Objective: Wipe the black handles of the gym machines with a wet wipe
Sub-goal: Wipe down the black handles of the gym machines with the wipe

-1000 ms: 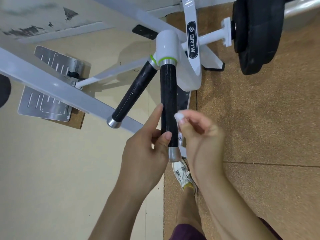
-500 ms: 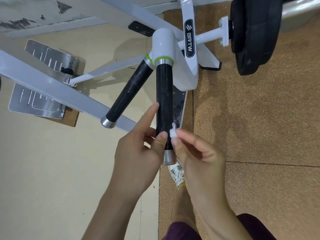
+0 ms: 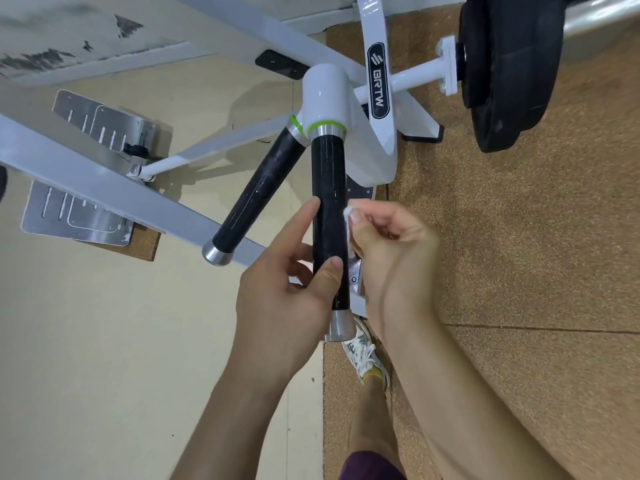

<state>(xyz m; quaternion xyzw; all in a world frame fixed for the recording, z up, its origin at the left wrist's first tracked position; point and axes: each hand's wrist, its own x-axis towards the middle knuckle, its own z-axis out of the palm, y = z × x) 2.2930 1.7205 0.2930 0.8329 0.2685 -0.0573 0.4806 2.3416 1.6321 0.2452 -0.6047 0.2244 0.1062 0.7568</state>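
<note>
Below the head camera, a white gym machine spreads its frame across a cream floor and a brown speckled mat, with a black weight plate at the upper right and two metal foot plates at the left. From the machine's white hub two black handles fan out toward the person: the near handle runs almost straight down the view to a silver end cap, and the far handle angles off to the left, well apart from both hands.

The left hand steadies the near handle low down, its thumb laid across the front of the black grip and the forefinger stretched up along the left side, so the hold is loose rather than a full fist. The right hand is curled at the handle's right side, fingers pinched on a small bunched wet wipe that touches the black grip about midway along (only a scrap of white shows past the fingertips).

The step in hand looks like wiping the near handle. The next move probably calls for dragging the wipe along and around the grip, then crossing to the far handle, which appears untouched by either hand.
</note>
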